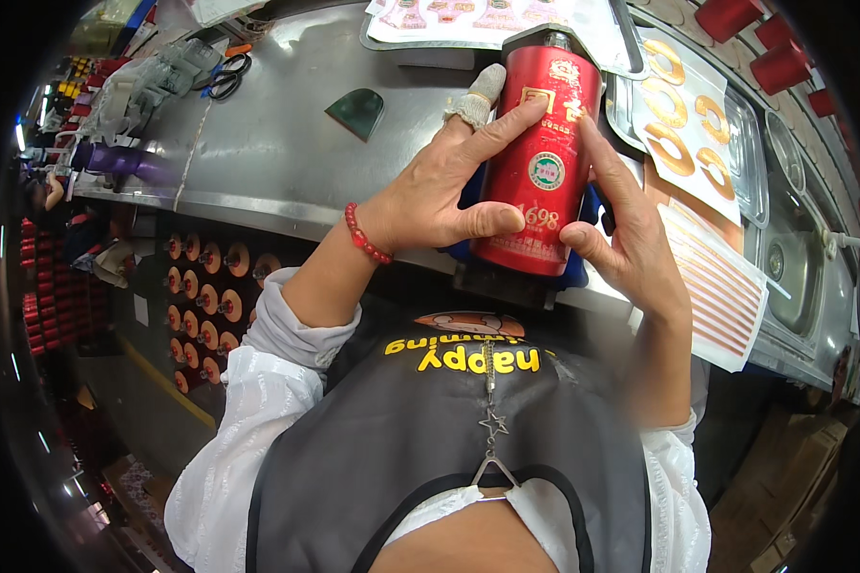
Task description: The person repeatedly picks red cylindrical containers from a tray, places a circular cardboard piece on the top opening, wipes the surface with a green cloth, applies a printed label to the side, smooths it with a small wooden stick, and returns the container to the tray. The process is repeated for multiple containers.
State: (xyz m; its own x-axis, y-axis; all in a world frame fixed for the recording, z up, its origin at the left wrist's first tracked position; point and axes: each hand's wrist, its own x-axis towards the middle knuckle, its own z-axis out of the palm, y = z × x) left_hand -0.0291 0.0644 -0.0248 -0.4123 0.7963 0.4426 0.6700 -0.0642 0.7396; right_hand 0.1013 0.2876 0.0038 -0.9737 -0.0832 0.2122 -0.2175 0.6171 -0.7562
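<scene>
A red cylindrical bottle [535, 181] with gold print and a round green-and-white emblem lies on a dark stand with blue padding [575, 272], its base toward me. My left hand [449, 177] wraps its left side, the thumb low on the red surface and the index fingertip pressing by a small gold-framed label near the upper end. A whitish finger cover [478, 98] sits on another finger of that hand. Along the bottle's right side my right hand [626, 210] grips with thumb and index finger; its remaining fingers are mostly hidden.
On the metal table [277, 115] are a dark green curved scraper-like piece [357, 114] and black scissors [227, 76]. Sheets of gold ring labels [683, 115] and gold strips [712, 286] lie at right, beside a sink [793, 277]. Red bottles [779, 67] stand far right.
</scene>
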